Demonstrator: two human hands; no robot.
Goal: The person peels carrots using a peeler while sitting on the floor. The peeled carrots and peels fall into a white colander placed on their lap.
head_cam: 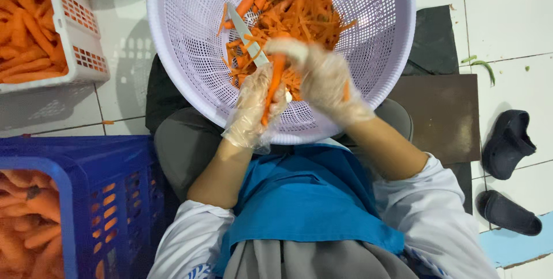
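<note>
In the middle of the frame, over the near rim of a pale purple basket (173, 54), both gloved hands work on one carrot (275, 80). The left hand (253, 106) is closed around the lower part of the carrot, which stands almost upright between the two hands. The same hand, or perhaps the right one, carries a knife (246, 34); its light blade points to the upper left, and I cannot tell which hand grips the handle, because the handle is hidden behind the fingers. The right hand (325, 80) is curled over the top of the carrot and touches it. The thin plastic gloves blur the fingers, so the exact grip is hard to make out.

Inside the basket, just above the hands, lies a heap of orange peels (299, 11) and some carrot pieces.

In the upper left of the frame a white crate (80, 42) holds carrots, cut off by the edge. In the lower left a blue crate (115, 163) holds more carrots, also cut off. The basket rests on the person's knees, which wear grey cloth; a blue apron (305, 198) covers the lap.

The floor (507, 14) is of white tiles. At the right lies a brown board (443, 117), and two dark shoes (507, 140) stand near the right edge. A green scrap (487, 68) lies on the tiles above them.
</note>
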